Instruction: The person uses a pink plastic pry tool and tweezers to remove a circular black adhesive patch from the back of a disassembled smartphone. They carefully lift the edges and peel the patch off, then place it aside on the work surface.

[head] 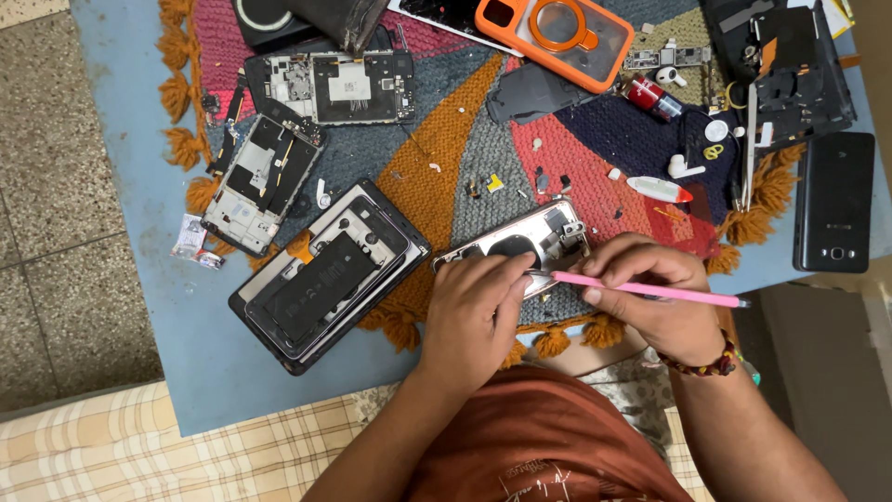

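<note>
Pink and slim, the screwdriver (650,291) lies pinched in the right hand (655,297), its tip at the opened phone shell (520,246) on the knitted mat (465,139). The left hand (478,311) presses down on the shell's near edge, fingers curled over it. At 9 o'clock from the shell lies a dismantled phone with a black battery (325,279); at 12 o'clock, an orange phone case (553,33); at 3 o'clock, a black phone (834,200) on the blue counter (139,149).
</note>
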